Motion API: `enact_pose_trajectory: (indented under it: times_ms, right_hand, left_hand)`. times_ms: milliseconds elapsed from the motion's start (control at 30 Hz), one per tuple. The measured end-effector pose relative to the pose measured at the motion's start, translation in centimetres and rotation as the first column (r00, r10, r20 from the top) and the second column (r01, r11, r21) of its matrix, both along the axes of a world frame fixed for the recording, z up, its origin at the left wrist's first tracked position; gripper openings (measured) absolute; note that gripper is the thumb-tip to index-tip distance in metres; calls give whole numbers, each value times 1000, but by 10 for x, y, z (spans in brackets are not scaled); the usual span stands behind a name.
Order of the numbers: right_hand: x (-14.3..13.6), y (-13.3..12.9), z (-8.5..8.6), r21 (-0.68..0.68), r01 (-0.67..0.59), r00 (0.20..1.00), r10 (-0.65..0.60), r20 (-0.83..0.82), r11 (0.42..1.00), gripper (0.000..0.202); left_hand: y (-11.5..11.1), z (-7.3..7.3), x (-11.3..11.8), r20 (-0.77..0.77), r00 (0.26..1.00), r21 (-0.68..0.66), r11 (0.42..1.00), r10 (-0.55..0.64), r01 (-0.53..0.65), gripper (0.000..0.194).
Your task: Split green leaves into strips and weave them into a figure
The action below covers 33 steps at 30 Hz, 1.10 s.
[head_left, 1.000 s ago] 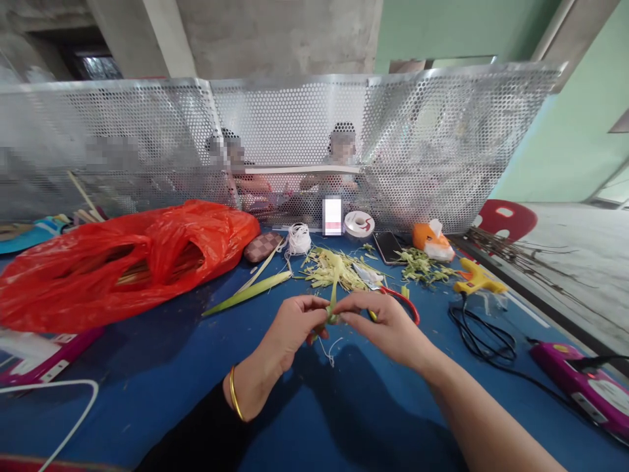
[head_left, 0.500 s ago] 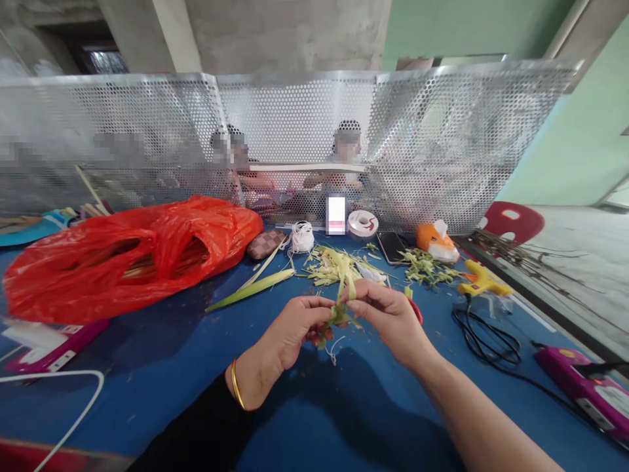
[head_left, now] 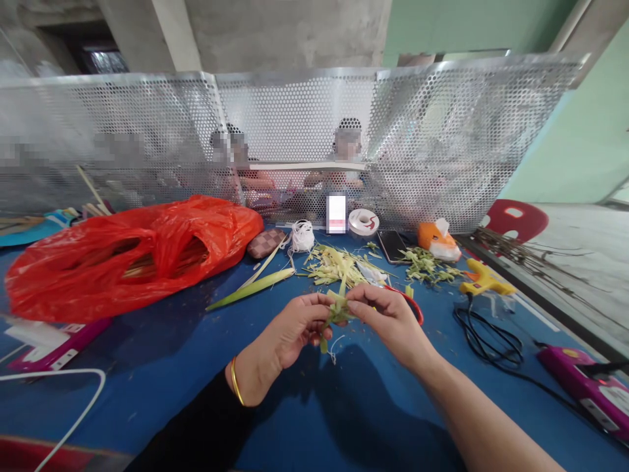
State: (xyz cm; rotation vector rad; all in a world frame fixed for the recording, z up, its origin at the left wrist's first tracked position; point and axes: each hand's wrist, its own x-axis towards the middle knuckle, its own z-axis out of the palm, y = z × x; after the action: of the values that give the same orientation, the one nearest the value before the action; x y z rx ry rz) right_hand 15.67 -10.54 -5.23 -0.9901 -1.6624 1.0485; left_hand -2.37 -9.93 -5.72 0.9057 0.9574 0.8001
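Observation:
Between my hands is a small bundle of pale green leaf strips, held above the blue table. My left hand, with a gold bangle at the wrist, pinches the bundle from the left. My right hand pinches it from the right, thumb against fingers. One strip sticks up from the bundle, and a short end hangs below it. Thin white string shows just under the bundle. Red-handled scissors lie partly hidden behind my right hand. Beyond my hands is a pile of cut leaf strips.
A red plastic bag of dry stalks fills the left. A long green leaf, white string ball, ribbon roll and phone stand farther back. Right: yellow glue gun, black cord, purple power strip. Perforated metal screen behind.
My right fingers have drawn the upright strip's loop down against the bundle, and it now lies flatter. My left hand keeps its hold in about the same place.

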Motion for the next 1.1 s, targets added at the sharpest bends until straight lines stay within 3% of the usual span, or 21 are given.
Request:
enact_pose_trajectory:
  times_ms: [167, 733, 967, 1100]
  right_hand:
    - [0, 0, 1, 36, 62, 996, -64, 57, 997, 26]
    - [-4, 2, -3, 40, 105, 988, -108, 107, 994, 25]
    - [-6, 2, -1, 33, 132, 986, -134, 97, 991, 26]
    - [-5, 3, -1, 32, 168, 982, -171, 84, 985, 25]
  left_hand:
    - [2, -2, -1, 12, 1000, -44, 999, -3, 4, 21]
    - [2, -2, 0, 50, 999, -64, 998, 13, -10, 16]
    - [-2, 5, 2, 125, 990, -109, 993, 67, -53, 12]
    - [-2, 7, 0, 195, 980, -103, 995, 39, -19, 19]
